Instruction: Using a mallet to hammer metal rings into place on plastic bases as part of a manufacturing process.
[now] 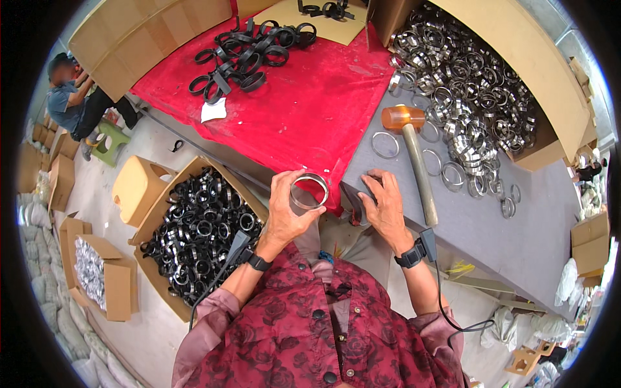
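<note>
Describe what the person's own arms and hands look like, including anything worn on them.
The left hand and right hand are ungloved. Each wrist wears a black strap with a grey plug and a thin dark cable. The forearms are bare below loose, slightly shiny, dusty-pink sleeves. No markings can be made out.

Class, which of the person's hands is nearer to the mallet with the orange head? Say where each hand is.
Right. The right hand is just left of the handle of the mallet; the left hand is farther left, holding a metal ring.
</note>
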A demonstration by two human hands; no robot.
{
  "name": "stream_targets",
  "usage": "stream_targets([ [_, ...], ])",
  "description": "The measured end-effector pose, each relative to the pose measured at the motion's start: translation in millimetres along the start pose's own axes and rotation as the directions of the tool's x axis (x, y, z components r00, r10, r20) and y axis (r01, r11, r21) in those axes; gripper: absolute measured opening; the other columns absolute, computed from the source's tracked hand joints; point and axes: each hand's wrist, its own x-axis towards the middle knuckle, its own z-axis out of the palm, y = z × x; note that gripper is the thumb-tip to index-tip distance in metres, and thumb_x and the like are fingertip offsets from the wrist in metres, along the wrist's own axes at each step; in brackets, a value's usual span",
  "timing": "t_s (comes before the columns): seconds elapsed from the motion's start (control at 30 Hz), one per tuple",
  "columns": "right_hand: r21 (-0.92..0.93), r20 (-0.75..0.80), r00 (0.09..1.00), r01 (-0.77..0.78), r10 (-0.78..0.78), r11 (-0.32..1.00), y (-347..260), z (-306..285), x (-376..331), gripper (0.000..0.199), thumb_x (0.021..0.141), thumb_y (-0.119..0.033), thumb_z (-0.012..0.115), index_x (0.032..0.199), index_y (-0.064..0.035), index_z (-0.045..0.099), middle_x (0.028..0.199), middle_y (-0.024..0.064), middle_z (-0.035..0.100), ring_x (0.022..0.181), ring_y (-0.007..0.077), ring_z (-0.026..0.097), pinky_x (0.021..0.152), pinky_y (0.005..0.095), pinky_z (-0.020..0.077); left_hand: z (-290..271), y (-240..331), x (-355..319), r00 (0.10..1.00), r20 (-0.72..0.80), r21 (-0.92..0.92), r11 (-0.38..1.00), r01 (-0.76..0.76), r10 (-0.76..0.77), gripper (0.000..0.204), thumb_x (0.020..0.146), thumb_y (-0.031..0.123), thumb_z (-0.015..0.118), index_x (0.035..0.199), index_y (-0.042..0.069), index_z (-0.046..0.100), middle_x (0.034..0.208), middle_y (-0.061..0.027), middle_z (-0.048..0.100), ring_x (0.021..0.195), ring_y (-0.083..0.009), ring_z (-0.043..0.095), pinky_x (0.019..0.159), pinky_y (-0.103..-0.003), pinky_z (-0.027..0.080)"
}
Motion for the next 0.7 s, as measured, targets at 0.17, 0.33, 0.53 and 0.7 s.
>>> stream_targets([
  [0.17, 0.009, -0.012, 1.000, 0.003, -0.003, 1.000, -1.7, 0.7, 0.6, 0.039, 0.079, -0.004, 0.073, 0.116, 0.0030, 0.065, 0.118, 0.0178, 0.059, 0.105, 0.0359, 0.057, 0.093, 0.0439, 0.0472, 0.4, -0.2, -0.9, 1.000, -0.004, 0.027, 1.000, -0.010, 0.010, 0.082, 0.063, 0.021, 0.092, 0.133, 0.000, 0.056, 0.130, -0.0188, 0.058, 0.123, -0.0349, 0.054, 0.107, -0.044, 0.044],
  [0.33, -0.011, -0.025, 1.000, 0.011, -0.011, 1.000, -2.2, 0.4, -0.3, 0.038, 0.079, -0.004, 0.073, 0.115, 0.0029, 0.065, 0.118, 0.0177, 0.059, 0.104, 0.0358, 0.057, 0.092, 0.0438, 0.0474, 0.9, 0.9, -0.9, 1.000, 0.004, 0.031, 1.000, -0.004, 0.003, 0.082, 0.063, 0.021, 0.092, 0.133, 0.000, 0.055, 0.130, -0.0187, 0.058, 0.124, -0.0350, 0.054, 0.108, -0.044, 0.043],
  [0.53, -0.030, -0.048, 0.998, 0.026, -0.028, 0.999, -2.1, 2.2, -0.9, 0.038, 0.079, -0.005, 0.073, 0.116, 0.0024, 0.066, 0.117, 0.0175, 0.059, 0.103, 0.0358, 0.057, 0.091, 0.0441, 0.0472, 0.7, 1.9, -0.7, 1.000, 0.004, 0.026, 1.000, -0.007, 0.007, 0.083, 0.062, 0.019, 0.091, 0.134, 0.000, 0.055, 0.130, -0.0185, 0.058, 0.124, -0.0349, 0.054, 0.108, -0.044, 0.043],
  [0.7, -0.047, -0.049, 0.998, 0.027, -0.029, 0.999, 0.2, 4.3, -2.3, 0.039, 0.079, -0.006, 0.074, 0.116, 0.0021, 0.065, 0.118, 0.0175, 0.059, 0.104, 0.0360, 0.057, 0.091, 0.0444, 0.0471, 1.2, 1.9, -0.4, 1.000, 0.004, 0.019, 1.000, -0.007, 0.007, 0.082, 0.062, 0.017, 0.091, 0.134, 0.000, 0.055, 0.129, -0.0185, 0.058, 0.124, -0.0348, 0.054, 0.108, -0.044, 0.043],
])
